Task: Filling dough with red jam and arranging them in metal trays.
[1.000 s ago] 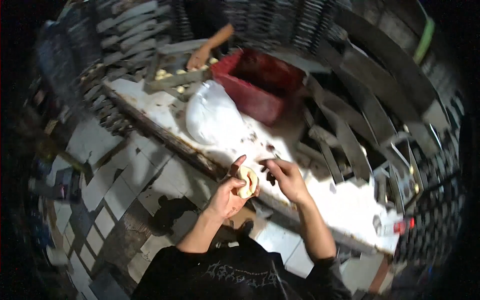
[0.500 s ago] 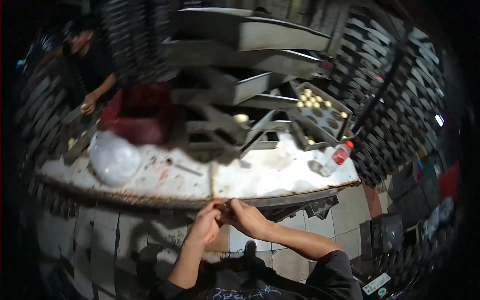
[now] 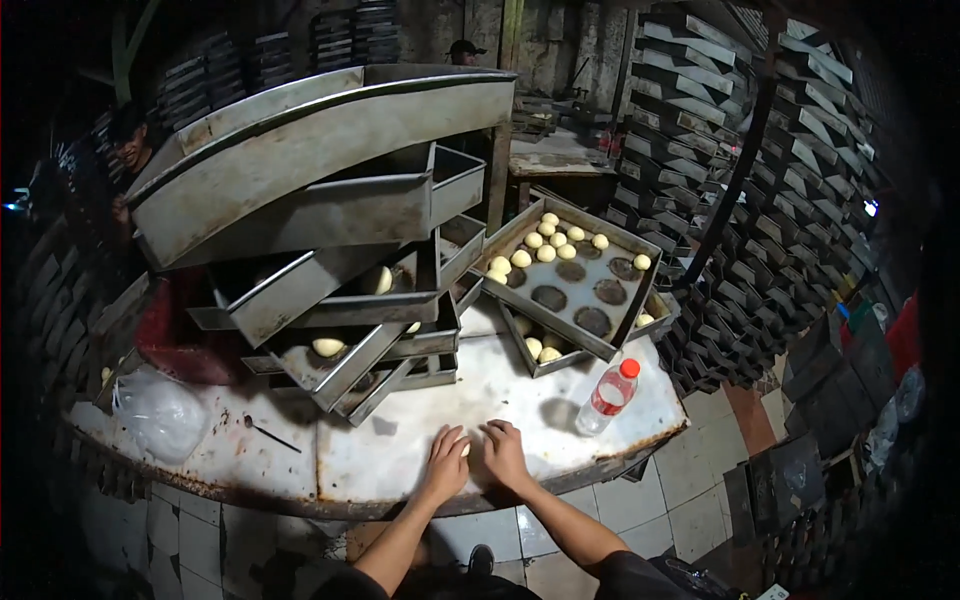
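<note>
My left hand (image 3: pixel 446 459) and my right hand (image 3: pixel 503 452) lie side by side, palms down, on the white rusty-edged table (image 3: pixel 380 450) near its front edge. A pale piece of dough (image 3: pixel 466 449) peeks out between them; both hands press on it. Just beyond, a tilted metal tray (image 3: pixel 577 282) holds rows of round dough balls (image 3: pixel 545 252) and several empty dark spots. A second tray (image 3: pixel 543 352) below it also carries dough balls.
Stacked metal trays (image 3: pixel 330 250) rise at the left centre, some with dough inside. A plastic bottle with a red cap (image 3: pixel 608 396) stands right of my hands. A clear plastic bag (image 3: pixel 158 412) lies far left. Another person (image 3: pixel 130 150) stands at the back left. Tray racks (image 3: pixel 790 200) fill the right.
My view has swung right toward the tray of dough balls. My hands, which held dough up in the air, have come down onto the table with it.
</note>
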A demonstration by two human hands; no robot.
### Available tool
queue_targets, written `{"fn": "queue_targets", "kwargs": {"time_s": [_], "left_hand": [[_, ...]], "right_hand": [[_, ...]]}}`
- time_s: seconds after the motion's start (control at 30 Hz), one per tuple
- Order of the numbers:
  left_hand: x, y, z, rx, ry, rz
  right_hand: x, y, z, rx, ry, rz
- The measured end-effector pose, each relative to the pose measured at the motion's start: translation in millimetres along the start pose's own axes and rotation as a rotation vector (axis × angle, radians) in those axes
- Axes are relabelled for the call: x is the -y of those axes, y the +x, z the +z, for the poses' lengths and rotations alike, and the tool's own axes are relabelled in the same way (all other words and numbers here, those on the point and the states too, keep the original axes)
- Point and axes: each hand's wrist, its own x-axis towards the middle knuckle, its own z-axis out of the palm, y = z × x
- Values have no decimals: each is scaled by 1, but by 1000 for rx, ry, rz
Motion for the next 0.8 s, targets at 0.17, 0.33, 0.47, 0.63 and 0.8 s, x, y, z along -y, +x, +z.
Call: {"fn": "queue_targets", "kwargs": {"time_s": [0.17, 0.33, 0.47, 0.63, 0.8], "left_hand": [[-13, -48, -94, -97, -209, -315], [15, -164, -152, -432, -231, -462], [-17, -102, -219, -421, -25, -394], [-1, -39, -317, -707, 108, 51], [9, 57, -378, -677, 464, 448]], "right_hand": [[27, 1, 53, 561, 120, -80], [-17, 15, 16, 460, -265, -634], [17, 47, 70, 429, -108, -452], [41, 10, 20, 637, -358, -650], [93, 65, -33, 1624, 389, 192]]}}
